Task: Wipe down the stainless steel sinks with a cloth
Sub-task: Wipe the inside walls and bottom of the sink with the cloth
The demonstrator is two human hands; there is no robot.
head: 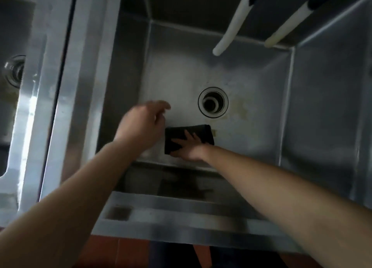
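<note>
A deep stainless steel sink [251, 70] fills the middle of the view, with a round drain [213, 102] in its floor. A dark folded cloth [199, 131] lies flat on the sink floor near the front wall, just below the drain. My right hand [188, 147] presses on the cloth with its fingers spread. My left hand [144, 123] hovers above the sink floor just left of the cloth, fingers loosely curled, holding nothing.
Two white hose spouts [229, 32] [285, 27] hang over the back of the sink. A second steel sink with its own drain [15, 70] lies at the far left, beyond a steel divider rim [66, 86]. The sink's front rim [181, 217] runs below my arms.
</note>
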